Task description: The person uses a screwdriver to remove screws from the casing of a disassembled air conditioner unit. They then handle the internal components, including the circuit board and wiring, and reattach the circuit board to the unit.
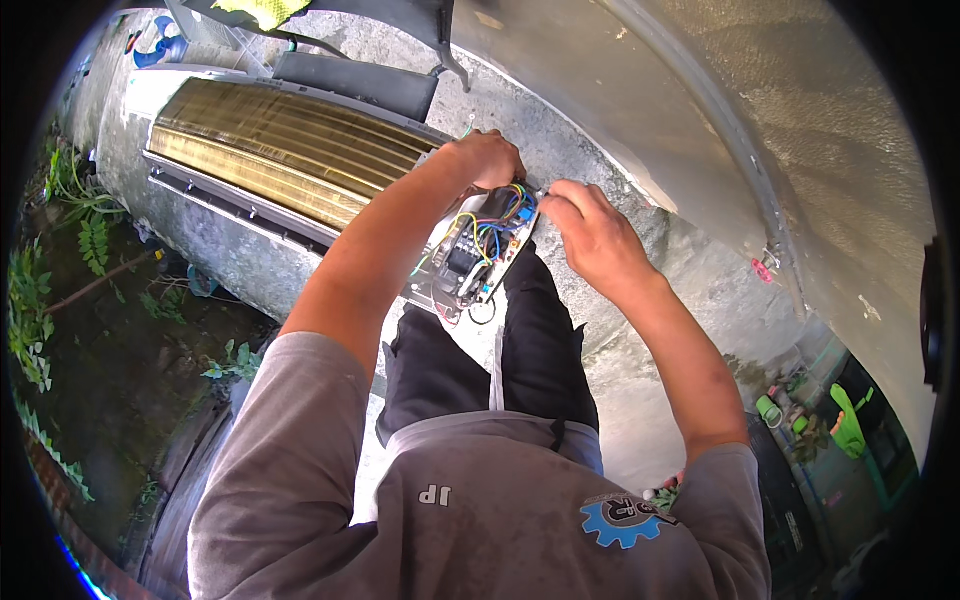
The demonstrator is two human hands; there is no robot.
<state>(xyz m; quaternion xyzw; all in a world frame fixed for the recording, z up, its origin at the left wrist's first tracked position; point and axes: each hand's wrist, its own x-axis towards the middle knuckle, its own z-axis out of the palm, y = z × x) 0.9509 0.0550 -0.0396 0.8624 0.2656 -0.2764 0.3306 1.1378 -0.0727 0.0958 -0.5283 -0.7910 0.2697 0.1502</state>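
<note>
An air conditioner indoor unit with a brownish-gold finned coil (285, 150) lies slantwise in front of me. At its right end, near my legs, sits a circuit board (512, 248) with several coloured wires (490, 225) and dark components around it. My left hand (487, 158) is curled at the far side of this end, just beyond the wires, its fingertips hidden. At the board's upper right corner, my right hand (595, 232) is closed in a pinch, thumb and forefinger together. Whatever is between those fingers is too small to make out.
Behind the unit stands a dark chair (355, 85) with a yellow-green cloth (262, 10) on it. A wall (680, 110) rises on the right, with a pink-handled tap (763, 270). To the left, the concrete ledge (225, 245) drops to dark ground with plants (95, 240).
</note>
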